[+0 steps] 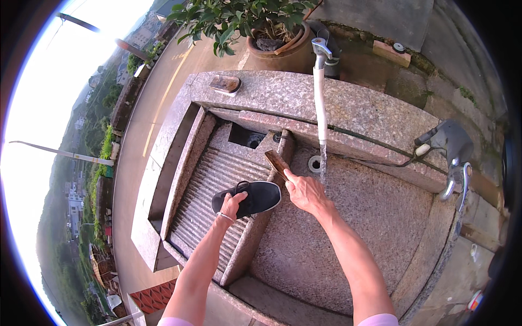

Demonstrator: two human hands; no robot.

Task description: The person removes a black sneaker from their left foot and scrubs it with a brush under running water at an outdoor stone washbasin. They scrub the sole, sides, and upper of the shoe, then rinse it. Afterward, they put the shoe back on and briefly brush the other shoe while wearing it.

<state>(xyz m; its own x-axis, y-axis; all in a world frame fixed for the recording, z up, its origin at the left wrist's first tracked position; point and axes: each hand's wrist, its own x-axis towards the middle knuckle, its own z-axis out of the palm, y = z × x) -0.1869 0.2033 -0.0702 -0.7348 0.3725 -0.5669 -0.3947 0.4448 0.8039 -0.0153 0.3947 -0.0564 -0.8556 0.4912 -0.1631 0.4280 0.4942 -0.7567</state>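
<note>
My left hand (231, 205) grips a black lace-up shoe (261, 197) with a pale sole edge. The shoe is over the ribbed washboard (204, 179) of a granite sink, its toe reaching across the stone divider (249, 248). In my right hand (308, 192) is a wooden brush (277, 164), held just beyond the shoe's toe and apart from it; its bristles are hidden. Water runs from a tap (321, 51) through a white hose (320, 106) into the right basin (326, 244), close behind my right hand.
A second brush (225, 84) lies on the granite ledge (265, 87). Behind the ledge stands a potted plant (281, 53). Another tap (461, 179) juts over the basin's right side. The basin has a round drain (315, 164), and a square recess (246, 136) sits above the washboard.
</note>
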